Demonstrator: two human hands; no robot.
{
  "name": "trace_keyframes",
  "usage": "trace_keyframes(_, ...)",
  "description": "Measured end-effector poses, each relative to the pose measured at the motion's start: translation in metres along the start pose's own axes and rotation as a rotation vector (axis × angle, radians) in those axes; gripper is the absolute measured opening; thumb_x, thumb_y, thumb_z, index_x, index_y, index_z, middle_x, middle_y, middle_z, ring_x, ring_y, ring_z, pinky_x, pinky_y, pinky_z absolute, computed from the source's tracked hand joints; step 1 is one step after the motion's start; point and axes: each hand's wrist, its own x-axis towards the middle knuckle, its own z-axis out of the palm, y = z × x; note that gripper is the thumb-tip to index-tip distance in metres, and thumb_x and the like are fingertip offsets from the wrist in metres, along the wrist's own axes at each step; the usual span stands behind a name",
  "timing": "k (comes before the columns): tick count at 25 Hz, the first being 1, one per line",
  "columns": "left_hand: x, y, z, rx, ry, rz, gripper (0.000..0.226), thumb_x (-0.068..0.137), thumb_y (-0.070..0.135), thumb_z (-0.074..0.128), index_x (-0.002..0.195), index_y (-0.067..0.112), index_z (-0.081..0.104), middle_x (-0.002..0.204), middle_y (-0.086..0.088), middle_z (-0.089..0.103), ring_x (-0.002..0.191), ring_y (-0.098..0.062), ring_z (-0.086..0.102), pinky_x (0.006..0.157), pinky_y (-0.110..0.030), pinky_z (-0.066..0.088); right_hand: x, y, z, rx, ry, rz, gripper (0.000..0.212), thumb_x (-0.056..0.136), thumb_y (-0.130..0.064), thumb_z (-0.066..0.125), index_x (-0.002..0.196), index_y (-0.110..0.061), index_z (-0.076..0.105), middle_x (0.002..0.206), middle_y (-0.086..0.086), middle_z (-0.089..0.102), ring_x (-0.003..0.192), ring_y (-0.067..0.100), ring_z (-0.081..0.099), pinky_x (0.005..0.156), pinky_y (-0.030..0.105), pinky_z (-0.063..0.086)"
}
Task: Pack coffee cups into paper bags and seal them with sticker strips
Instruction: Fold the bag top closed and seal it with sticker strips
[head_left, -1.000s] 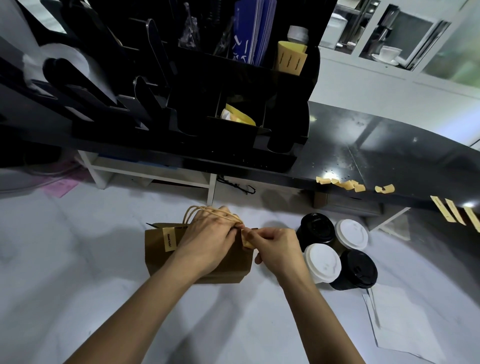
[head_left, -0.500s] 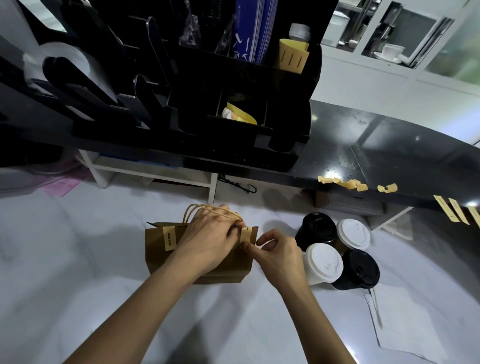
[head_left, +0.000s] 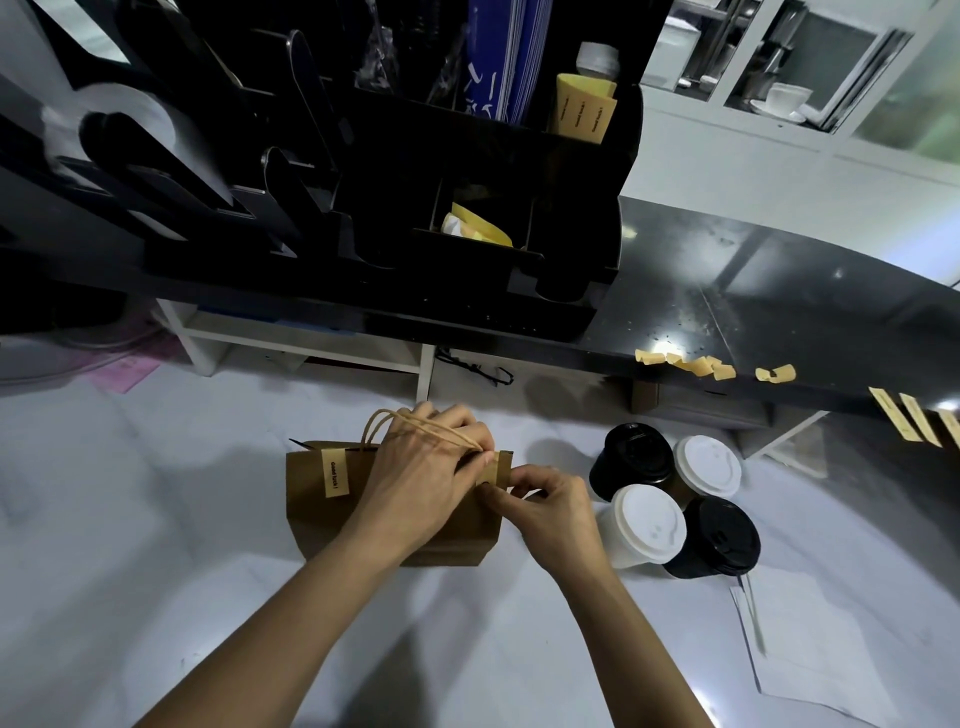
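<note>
Since half a second ago, our right hand (head_left: 553, 512) has moved in against the bag's right upper corner, its grip now pinching the second sticker strip (head_left: 490, 472) down over the fold. Our left hand (head_left: 423, 480) keeps its grip pressed over the bag's top and the paper handles (head_left: 410, 428). The brown paper bag (head_left: 322, 519) stands on the white worktop (head_left: 156, 545), one sticker strip (head_left: 334, 473) already sealing its left side. We count four lidded cups just right of the bag: two black-lidded (head_left: 636, 457), two white-lidded (head_left: 649, 525). Three spare strips (head_left: 914, 423) hang from the black counter (head_left: 779, 291), behind which stand a black organizer (head_left: 519, 171) and white cabinets (head_left: 779, 78).
</note>
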Motion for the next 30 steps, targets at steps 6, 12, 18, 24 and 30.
trace_keyframes(6, -0.003, -0.004, 0.006, -0.031, -0.01, -0.086, 0.023, 0.094, 0.046, 0.06, 0.112, 0.034, 0.068, 0.11, 0.015, 0.063, 0.107, -0.01, 0.049, 0.091, -0.027, 0.034, -0.001, -0.001, 0.001, -0.01, 0.005, 0.002, 0.013, 0.082, -0.03, 0.084, 0.073, -0.023, 0.079, 0.07, -0.001, 0.064, 0.053, 0.007, 0.047, 0.051, 0.022, 0.037)
trace_keyframes(12, -0.026, -0.005, -0.004, -0.154, -0.004, -0.155, 0.061, 0.097, 0.04, 0.06, 0.151, 0.031, 0.035, 0.14, 0.007, 0.048, 0.132, -0.01, 0.04, 0.1, -0.021, 0.031, -0.004, 0.002, 0.005, -0.043, 0.044, -0.009, 0.011, 0.087, -0.032, 0.08, 0.079, -0.025, 0.078, 0.074, 0.001, 0.069, 0.055, 0.006, 0.055, 0.048, 0.021, 0.04)
trace_keyframes(18, -0.06, -0.014, -0.028, -0.072, 0.246, -0.013, 0.031, 0.096, 0.013, 0.062, 0.127, 0.015, 0.064, 0.119, 0.001, 0.062, 0.111, -0.017, 0.059, 0.092, -0.03, 0.054, -0.006, 0.004, 0.015, -0.039, 0.109, -0.009, 0.011, 0.087, -0.036, 0.08, 0.082, -0.026, 0.077, 0.068, -0.004, 0.068, 0.056, 0.009, 0.055, 0.045, 0.02, 0.038)
trace_keyframes(24, -0.085, -0.039, -0.043, -0.122, 0.49, -0.291, 0.032, 0.09, 0.026, 0.068, 0.121, 0.02, 0.059, 0.116, 0.005, 0.055, 0.104, -0.012, 0.047, 0.083, -0.019, 0.044, -0.011, 0.003, 0.021, -0.006, 0.152, -0.05, 0.01, 0.086, -0.03, 0.08, 0.08, -0.023, 0.076, 0.077, 0.006, 0.073, 0.073, 0.024, 0.067, 0.063, 0.038, 0.053)
trace_keyframes(30, -0.1, -0.063, -0.035, -0.33, 0.373, -0.561, 0.054, 0.086, 0.04, 0.074, 0.131, 0.031, 0.045, 0.127, 0.01, 0.046, 0.116, -0.016, 0.046, 0.093, -0.033, 0.045, -0.021, 0.009, 0.029, -0.012, 0.193, -0.051, 0.012, 0.082, -0.022, 0.082, 0.09, -0.023, 0.073, 0.09, 0.005, 0.071, 0.081, 0.024, 0.068, 0.072, 0.038, 0.055)
